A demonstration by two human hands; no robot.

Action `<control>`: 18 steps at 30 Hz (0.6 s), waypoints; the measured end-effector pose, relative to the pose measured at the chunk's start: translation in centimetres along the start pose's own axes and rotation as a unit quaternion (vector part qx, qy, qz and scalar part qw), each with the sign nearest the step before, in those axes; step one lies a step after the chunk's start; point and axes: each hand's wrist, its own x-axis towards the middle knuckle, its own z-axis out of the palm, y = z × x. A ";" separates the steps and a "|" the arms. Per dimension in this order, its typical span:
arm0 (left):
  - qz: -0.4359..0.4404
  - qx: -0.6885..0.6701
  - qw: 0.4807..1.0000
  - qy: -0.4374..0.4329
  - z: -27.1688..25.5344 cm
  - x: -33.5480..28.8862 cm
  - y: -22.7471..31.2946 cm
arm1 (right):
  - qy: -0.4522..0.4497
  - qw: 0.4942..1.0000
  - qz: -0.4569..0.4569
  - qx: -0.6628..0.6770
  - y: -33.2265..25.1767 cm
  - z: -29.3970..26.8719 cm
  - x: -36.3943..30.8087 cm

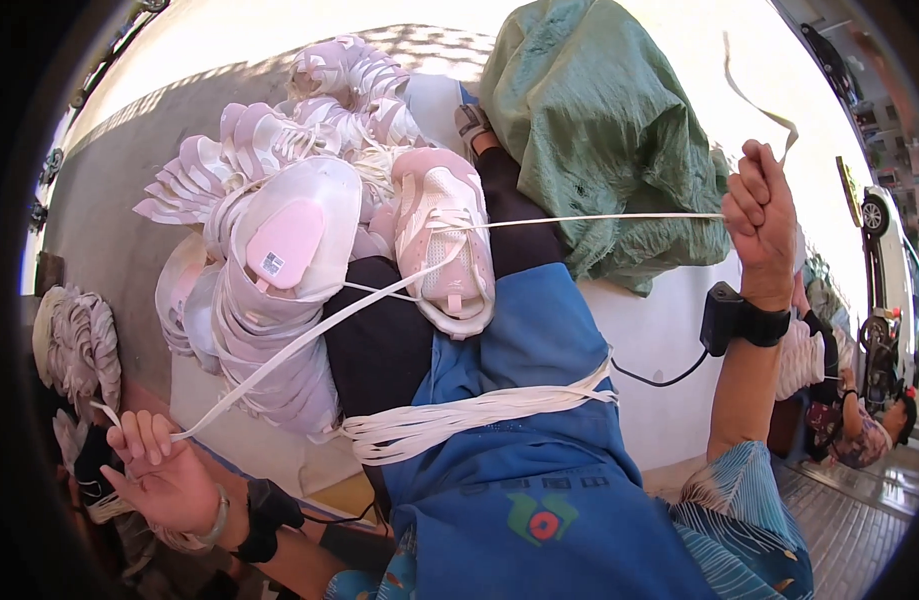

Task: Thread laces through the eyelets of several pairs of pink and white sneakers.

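Observation:
A pink and white sneaker upper (445, 240) rests on my lap, toe pointing away from me. A long white shoelace (599, 217) runs through its eyelets and is drawn out to both sides. Far out at the lower left, my left hand (164, 475) pinches one length of the lace. My right hand (761, 215) is closed in a fist round the other length, at the right, and the lace's loose end flies up above it. Both lengths look taut. A bundle of white laces (479, 412) lies across my blue apron (539, 480).
Stacked pink and white shoe uppers (279, 330) stand left of my lap, with more piles (269, 140) beyond. A large green sack (599, 130) bulges at the far right. Another person (864, 430) sits at the right edge, near parked vehicles.

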 end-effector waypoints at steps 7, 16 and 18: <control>-0.220 0.455 0.862 -0.043 7.2 0.6 -13.1 | 0.174 0.966 -0.137 -0.133 0.2 -5.8 -2.8; -0.237 0.696 0.579 -0.353 7.9 -0.1 -20.8 | -0.334 0.715 -0.118 -0.603 15.6 2.2 -6.3; -0.279 0.693 0.571 -0.339 7.4 -0.6 -21.2 | -0.356 0.684 -0.105 -0.628 16.3 1.8 -6.3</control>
